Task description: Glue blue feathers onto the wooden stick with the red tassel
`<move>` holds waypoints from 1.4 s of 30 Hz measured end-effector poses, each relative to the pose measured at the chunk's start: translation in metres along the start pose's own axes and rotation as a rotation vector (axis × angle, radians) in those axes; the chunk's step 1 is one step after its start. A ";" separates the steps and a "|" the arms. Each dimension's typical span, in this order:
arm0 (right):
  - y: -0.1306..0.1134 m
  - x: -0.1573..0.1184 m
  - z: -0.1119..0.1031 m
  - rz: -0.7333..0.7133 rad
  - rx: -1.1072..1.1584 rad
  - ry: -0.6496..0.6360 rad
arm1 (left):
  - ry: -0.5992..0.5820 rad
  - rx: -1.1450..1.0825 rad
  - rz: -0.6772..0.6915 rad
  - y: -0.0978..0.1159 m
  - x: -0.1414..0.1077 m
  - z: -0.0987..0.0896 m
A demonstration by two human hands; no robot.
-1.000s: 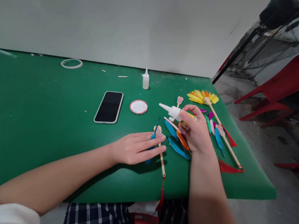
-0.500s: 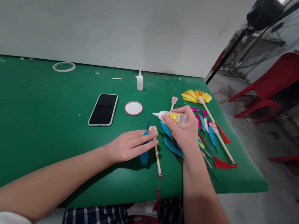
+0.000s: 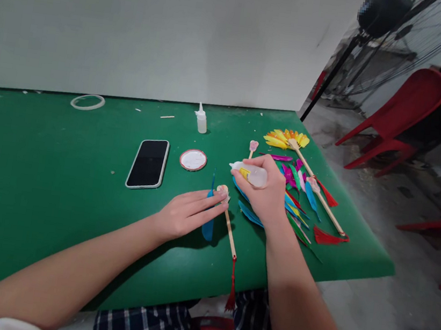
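Observation:
My left hand has its fingers extended over the flowery head of a thin wooden stick, gripping it near the top; the thumb is hidden. A red tassel hangs from the stick's lower end past the table edge. A blue feather runs under the same fingers, showing above and below them. In my right hand is a glue bottle with a yellow label, tilted sideways, its white nozzle pointing left above the stick's head and apart from it. Loose blue feathers lie beneath that hand.
On the green table lie a phone, a round white disc and a tape ring. A second bottle stands behind. Rightward are a yellow feather fan, coloured feathers and red tassels. A white panel borders the back.
My right hand has turned the glue bottle slightly, and its nozzle sits a little farther from my left fingers' line. The left hand keeps its place on the stick. The view has shifted slightly.

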State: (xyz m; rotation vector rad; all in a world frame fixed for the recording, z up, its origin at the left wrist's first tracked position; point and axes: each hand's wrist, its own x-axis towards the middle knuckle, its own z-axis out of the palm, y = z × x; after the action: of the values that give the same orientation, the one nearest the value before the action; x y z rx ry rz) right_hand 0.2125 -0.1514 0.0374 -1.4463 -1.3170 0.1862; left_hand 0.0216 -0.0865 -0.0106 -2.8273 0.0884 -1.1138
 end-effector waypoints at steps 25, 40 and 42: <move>0.007 0.001 0.008 -0.172 -0.218 0.017 | -0.006 0.008 0.002 0.000 -0.001 0.001; 0.006 0.002 0.007 -0.148 -0.270 -0.024 | -0.002 0.013 -0.022 0.000 -0.001 0.004; 0.006 0.002 0.007 -0.146 -0.276 -0.027 | -0.004 0.012 -0.022 0.000 -0.001 0.004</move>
State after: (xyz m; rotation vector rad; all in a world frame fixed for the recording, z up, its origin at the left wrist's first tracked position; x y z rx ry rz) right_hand 0.2119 -0.1439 0.0311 -1.5724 -1.5084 -0.0758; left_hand 0.0237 -0.0858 -0.0138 -2.8260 0.0498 -1.1099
